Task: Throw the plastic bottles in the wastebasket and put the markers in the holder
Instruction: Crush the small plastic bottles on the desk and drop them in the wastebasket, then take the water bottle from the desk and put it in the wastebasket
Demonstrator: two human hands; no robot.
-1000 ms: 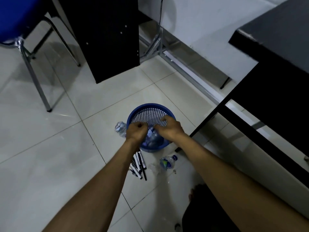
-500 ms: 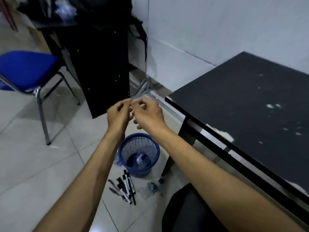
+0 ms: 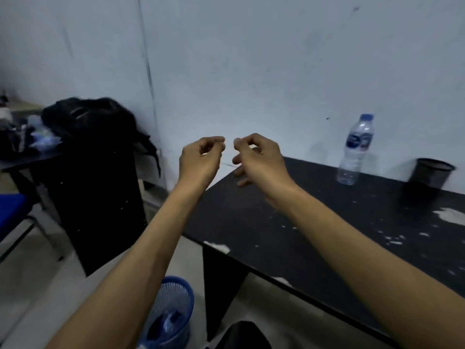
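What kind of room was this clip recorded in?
Probably a plain office or classroom corner. A worn black desk stands against a bare white wall, a blue-seated chair sits at far left, and a blue mesh wastebasket stands on the tiled floor.

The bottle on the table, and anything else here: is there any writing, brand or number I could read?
Nothing is legible.
The plastic bottle standing on the black table carries a blue and white label, too blurred to read.
No writing shows on the black holder or the blue wastebasket.
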